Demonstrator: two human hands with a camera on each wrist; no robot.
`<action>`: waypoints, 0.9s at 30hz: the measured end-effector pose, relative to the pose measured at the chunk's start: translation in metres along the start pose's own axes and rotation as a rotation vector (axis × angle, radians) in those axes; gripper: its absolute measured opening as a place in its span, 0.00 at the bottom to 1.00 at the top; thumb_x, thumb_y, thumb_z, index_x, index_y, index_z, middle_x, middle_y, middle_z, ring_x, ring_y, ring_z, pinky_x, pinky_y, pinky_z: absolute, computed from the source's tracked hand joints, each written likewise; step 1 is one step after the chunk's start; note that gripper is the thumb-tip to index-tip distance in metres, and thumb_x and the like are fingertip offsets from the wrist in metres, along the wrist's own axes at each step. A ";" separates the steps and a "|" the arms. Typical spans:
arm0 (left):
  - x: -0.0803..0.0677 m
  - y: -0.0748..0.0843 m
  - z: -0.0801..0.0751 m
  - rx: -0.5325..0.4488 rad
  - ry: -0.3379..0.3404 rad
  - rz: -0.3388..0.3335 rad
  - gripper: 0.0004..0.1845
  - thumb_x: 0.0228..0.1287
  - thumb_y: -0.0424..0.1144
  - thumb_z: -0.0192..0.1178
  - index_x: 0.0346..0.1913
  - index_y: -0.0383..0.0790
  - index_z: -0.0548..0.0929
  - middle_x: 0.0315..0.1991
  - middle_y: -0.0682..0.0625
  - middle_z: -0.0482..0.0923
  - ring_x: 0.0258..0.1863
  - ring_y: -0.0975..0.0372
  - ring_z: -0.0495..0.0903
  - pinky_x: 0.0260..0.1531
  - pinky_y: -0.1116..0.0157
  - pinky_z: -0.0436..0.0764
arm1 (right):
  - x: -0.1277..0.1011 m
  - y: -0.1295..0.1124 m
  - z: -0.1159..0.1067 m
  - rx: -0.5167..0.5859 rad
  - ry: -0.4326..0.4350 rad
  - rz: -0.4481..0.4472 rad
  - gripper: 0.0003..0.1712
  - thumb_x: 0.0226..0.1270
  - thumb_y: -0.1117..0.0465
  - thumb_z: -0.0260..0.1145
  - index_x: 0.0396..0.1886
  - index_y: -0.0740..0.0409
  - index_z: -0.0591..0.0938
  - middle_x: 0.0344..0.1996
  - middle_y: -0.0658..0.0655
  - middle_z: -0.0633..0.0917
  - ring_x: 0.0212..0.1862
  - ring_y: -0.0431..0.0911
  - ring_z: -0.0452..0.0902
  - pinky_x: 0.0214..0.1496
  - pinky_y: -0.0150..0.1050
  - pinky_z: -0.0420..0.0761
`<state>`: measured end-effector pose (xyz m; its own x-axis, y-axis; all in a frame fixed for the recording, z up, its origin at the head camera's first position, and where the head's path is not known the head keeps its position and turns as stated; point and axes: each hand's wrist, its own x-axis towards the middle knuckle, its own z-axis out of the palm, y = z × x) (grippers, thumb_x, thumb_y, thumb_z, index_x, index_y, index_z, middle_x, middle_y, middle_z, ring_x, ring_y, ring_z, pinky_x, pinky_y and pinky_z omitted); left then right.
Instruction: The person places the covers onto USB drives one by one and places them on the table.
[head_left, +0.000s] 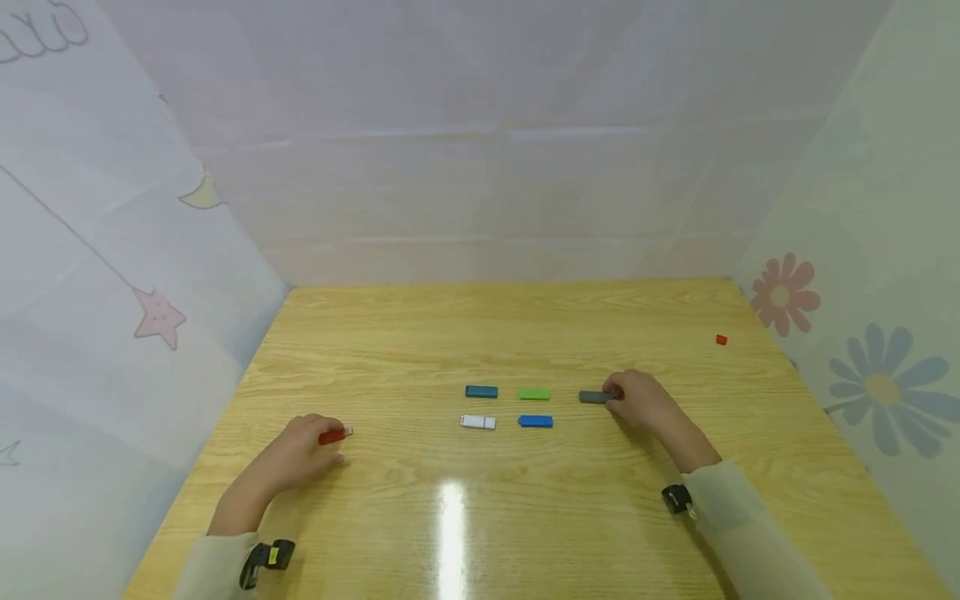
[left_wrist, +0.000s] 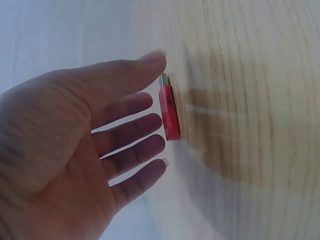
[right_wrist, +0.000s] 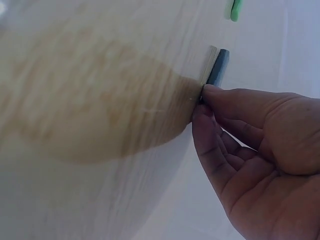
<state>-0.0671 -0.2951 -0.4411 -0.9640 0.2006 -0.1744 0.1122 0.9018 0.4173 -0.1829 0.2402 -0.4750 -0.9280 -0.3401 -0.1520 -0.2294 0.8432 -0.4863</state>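
Note:
On the left of the table lies a red USB stick (head_left: 331,436) with its metal plug bare. My left hand (head_left: 303,450) is beside it, thumb and fingers apart. In the left wrist view the fingertips come close to the red stick's side, and nothing is gripped. Right of the middle, my right hand (head_left: 641,402) pinches the near end of a dark grey USB stick (head_left: 594,397) between thumb and fingers. The right wrist view shows the rest of that stick sticking out past the fingertips, low along the table; the pinched end is hidden.
Between the hands lie a teal USB stick (head_left: 481,392), a green one (head_left: 534,394), a white one (head_left: 477,422) and a blue one (head_left: 536,422). A small red piece (head_left: 722,340) sits at the far right. Patterned sheets (head_left: 480,192) rise behind the wooden table (head_left: 390,517).

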 end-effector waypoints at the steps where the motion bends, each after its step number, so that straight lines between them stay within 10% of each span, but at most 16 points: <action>1: 0.000 0.000 0.000 0.007 0.003 0.000 0.26 0.64 0.41 0.71 0.60 0.31 0.80 0.55 0.38 0.79 0.54 0.44 0.75 0.49 0.47 0.78 | 0.000 0.000 0.000 0.002 -0.002 -0.001 0.09 0.66 0.69 0.69 0.45 0.66 0.84 0.37 0.60 0.84 0.42 0.54 0.80 0.46 0.53 0.80; 27: 0.011 -0.015 0.009 0.045 0.066 -0.003 0.19 0.68 0.38 0.68 0.57 0.30 0.82 0.50 0.41 0.80 0.49 0.47 0.79 0.50 0.47 0.80 | -0.011 0.026 -0.033 -0.065 0.050 0.135 0.25 0.73 0.57 0.60 0.63 0.70 0.75 0.60 0.77 0.73 0.56 0.70 0.73 0.54 0.66 0.76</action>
<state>-0.0773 -0.3028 -0.4567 -0.9780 0.1737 -0.1155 0.1188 0.9189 0.3762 -0.1881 0.2798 -0.4578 -0.9648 -0.2017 -0.1685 -0.1182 0.9055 -0.4075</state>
